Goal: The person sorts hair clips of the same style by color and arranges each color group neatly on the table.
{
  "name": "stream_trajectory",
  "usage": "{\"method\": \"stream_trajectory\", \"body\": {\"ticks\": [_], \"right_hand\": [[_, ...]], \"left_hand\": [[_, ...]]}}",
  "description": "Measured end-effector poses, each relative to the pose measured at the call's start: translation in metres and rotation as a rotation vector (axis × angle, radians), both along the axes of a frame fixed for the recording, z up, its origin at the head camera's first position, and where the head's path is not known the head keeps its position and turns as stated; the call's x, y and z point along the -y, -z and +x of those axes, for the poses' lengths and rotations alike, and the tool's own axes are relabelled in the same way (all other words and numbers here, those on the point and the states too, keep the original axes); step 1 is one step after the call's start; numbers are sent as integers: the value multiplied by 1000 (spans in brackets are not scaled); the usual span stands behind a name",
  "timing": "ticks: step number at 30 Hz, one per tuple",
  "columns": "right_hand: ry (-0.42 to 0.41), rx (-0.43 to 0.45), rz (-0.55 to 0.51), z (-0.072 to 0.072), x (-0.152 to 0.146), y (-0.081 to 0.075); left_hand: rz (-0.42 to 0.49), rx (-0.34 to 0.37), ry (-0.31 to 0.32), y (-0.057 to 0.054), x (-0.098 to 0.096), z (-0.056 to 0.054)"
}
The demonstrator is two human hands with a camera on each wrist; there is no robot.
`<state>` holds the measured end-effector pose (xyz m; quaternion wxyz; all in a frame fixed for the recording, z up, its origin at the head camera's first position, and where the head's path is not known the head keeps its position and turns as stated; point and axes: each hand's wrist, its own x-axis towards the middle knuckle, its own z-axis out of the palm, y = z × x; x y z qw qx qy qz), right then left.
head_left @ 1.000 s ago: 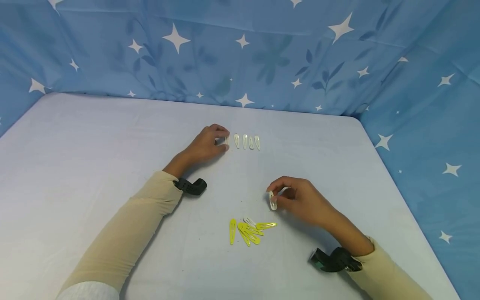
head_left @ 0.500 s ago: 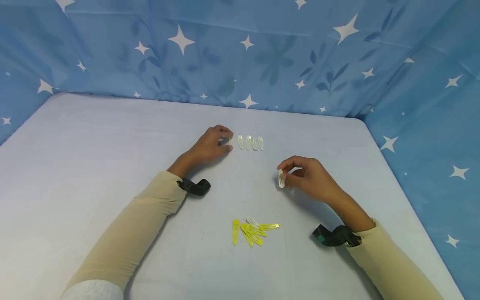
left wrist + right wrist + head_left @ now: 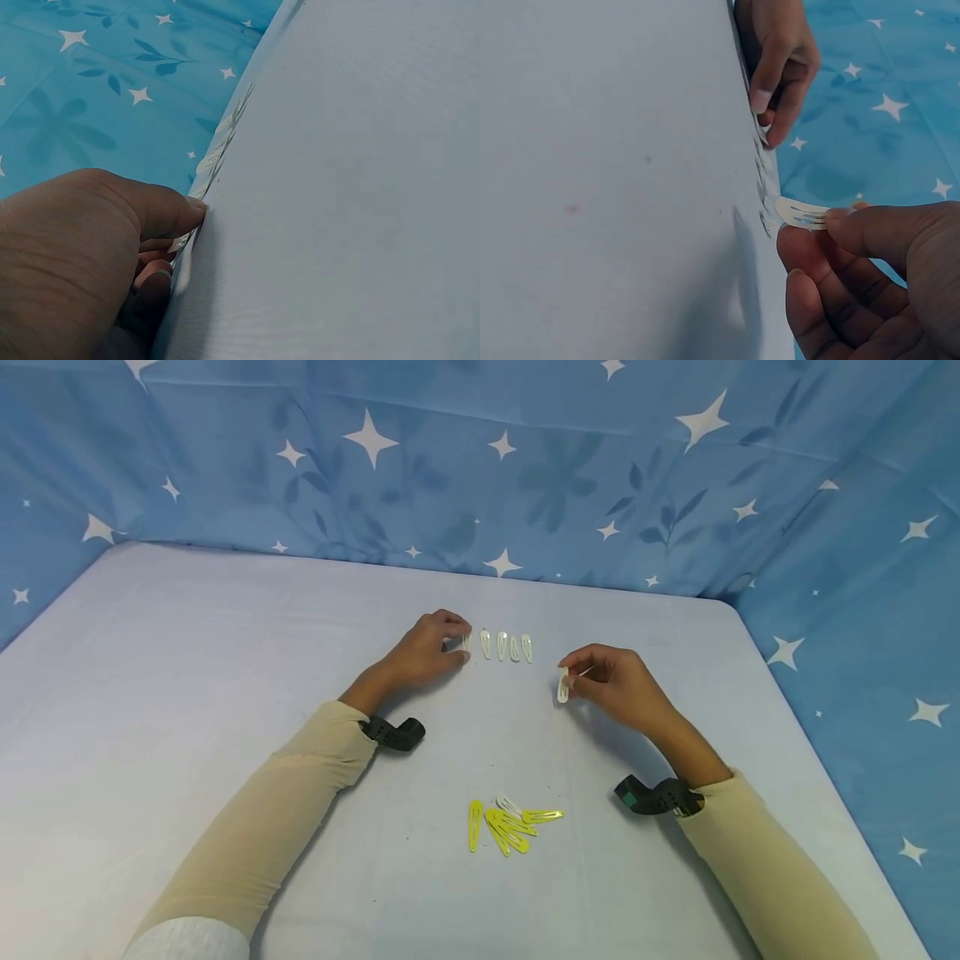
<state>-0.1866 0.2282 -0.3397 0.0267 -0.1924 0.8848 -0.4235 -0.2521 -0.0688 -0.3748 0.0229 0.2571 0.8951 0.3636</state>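
A white snap hair clip (image 3: 802,214) is pinched between the thumb and fingers of my right hand (image 3: 618,685), raised over the table to the right of a row of white hair clips (image 3: 502,646). My left hand (image 3: 427,652) is at the left end of that row, thumb and fingertips pinching another white clip (image 3: 467,642) there. In the left wrist view this clip (image 3: 180,244) is mostly covered by the thumb. Nearer to me lies a loose pile of yellow hair clips (image 3: 510,832), with one white clip (image 3: 507,806) at its back edge.
A white cloth covers the table (image 3: 262,635). A single yellow clip (image 3: 476,825) lies just left of the pile. Blue curtain with white stars (image 3: 435,460) hangs along the back and right table edges. Black wrist cameras (image 3: 395,734) sit on both forearms.
My right hand has carried its white clip away from me, from beside the yellow pile toward the white row. The left hand stays at the row's left end. The head view has shifted slightly.
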Motion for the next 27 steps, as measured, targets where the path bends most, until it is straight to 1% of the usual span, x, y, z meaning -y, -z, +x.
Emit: {"method": "stream_trajectory", "body": {"ticks": [4, 7, 9, 16, 22, 27], "right_hand": [[28, 8, -27, -11, 3, 2], [30, 30, -55, -19, 5, 4], [28, 37, -55, -24, 7, 5], [61, 19, -12, -40, 15, 7], [96, 51, 17, -53, 21, 10], [148, 80, 54, -60, 26, 11]], "left_hand": [[-2, 2, -3, 0, 0, 0], [1, 8, -4, -1, 0, 0], [3, 8, -3, -1, 0, 0], [9, -3, 9, 0, 0, -1], [9, -5, 9, 0, 0, -1], [14, 2, 7, -1, 0, 0]]}}
